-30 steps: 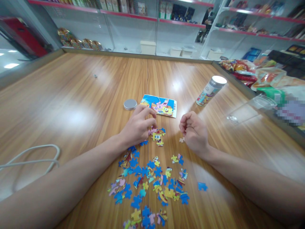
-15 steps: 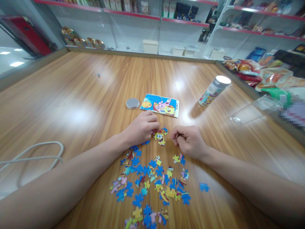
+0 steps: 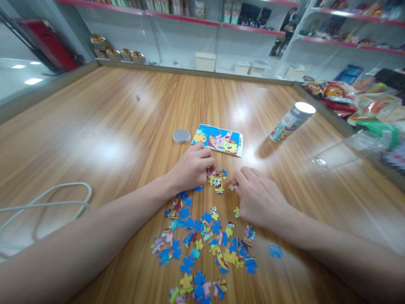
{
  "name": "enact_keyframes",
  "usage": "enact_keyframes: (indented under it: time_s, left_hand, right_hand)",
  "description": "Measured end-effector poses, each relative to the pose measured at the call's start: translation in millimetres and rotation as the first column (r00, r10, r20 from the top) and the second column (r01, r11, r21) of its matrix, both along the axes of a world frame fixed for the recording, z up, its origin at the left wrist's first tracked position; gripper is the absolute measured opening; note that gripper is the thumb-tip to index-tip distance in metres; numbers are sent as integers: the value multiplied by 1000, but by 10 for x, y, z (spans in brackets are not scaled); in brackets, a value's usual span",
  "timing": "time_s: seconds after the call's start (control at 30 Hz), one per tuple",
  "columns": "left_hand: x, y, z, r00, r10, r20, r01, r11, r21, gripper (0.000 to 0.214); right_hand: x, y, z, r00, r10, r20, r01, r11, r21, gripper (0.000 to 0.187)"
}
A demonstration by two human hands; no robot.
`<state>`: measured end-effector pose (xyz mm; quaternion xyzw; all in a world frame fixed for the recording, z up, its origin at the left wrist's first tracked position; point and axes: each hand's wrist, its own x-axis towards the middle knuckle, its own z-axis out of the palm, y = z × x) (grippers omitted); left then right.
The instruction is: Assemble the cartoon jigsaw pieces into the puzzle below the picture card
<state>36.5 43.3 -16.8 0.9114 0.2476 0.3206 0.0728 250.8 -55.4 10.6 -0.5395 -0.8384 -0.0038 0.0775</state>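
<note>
Small jigsaw pieces are joined into a yellow cartoon face (image 3: 217,180) in front of me. At its left edge my left hand (image 3: 195,166) is closed, with its fingertips on a pinkish puzzle piece (image 3: 210,172) that they partly hide. My right hand (image 3: 260,195) is to the right of the face, palm down, its thumb and fingers pinching a pale puzzle piece (image 3: 233,187), its back side apparently up. Many loose puzzle pieces (image 3: 187,264) in blue, yellow and pink lie scattered nearer to me. Beyond my left hand is the picture card (image 3: 218,140) with the cartoon scene.
Left of the card lies a round metal lid (image 3: 182,136). A cartoon-printed canister (image 3: 291,122) stands at the right, near a clear plastic container (image 3: 344,150). A white cable (image 3: 63,204) loops at the left. One blue piece (image 3: 275,251) lies apart. Snack bags (image 3: 376,105) line the right edge.
My right hand has turned palm down and now shows a pale puzzle piece at its fingertips. My left hand stays by the joined face. The whole view has shifted slightly.
</note>
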Motion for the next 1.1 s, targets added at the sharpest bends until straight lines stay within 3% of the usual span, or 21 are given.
enact_keyframes:
  time_s: [0.13,0.27,0.37,0.47,0.77,0.93,1.1]
  left_hand:
    - [-7,3,-7,1000,9,-2,-9,1000,-6,18]
    - [-13,5,-14,1000,15,-15,-15,1000,-10,18]
    - [-7,-3,-7,1000,16,-20,-16,1000,-13,20]
    - [1,-8,-3,1000,16,-21,-17,1000,-26,21]
    - [-8,-44,13,1000,0,-31,-1,999,-37,15]
    - [-1,-55,29,991,-18,-132,11,998,-54,32]
    - [1,-45,24,988,-23,-155,12,997,-72,33]
  right_hand:
    - [41,91,-67,975,90,-205,-88,996,18,14]
    - [51,165,-116,889,234,-394,-201,972,122,8]
    - [50,195,-155,832,320,-454,-245,945,217,7]
    - [51,201,-172,798,371,-474,-311,928,204,9]
    - [57,175,-164,854,247,-458,-250,967,56,15]
    - [62,178,-178,846,234,-480,-259,966,16,10]
    - [63,186,-168,840,228,-493,-270,963,-14,5]
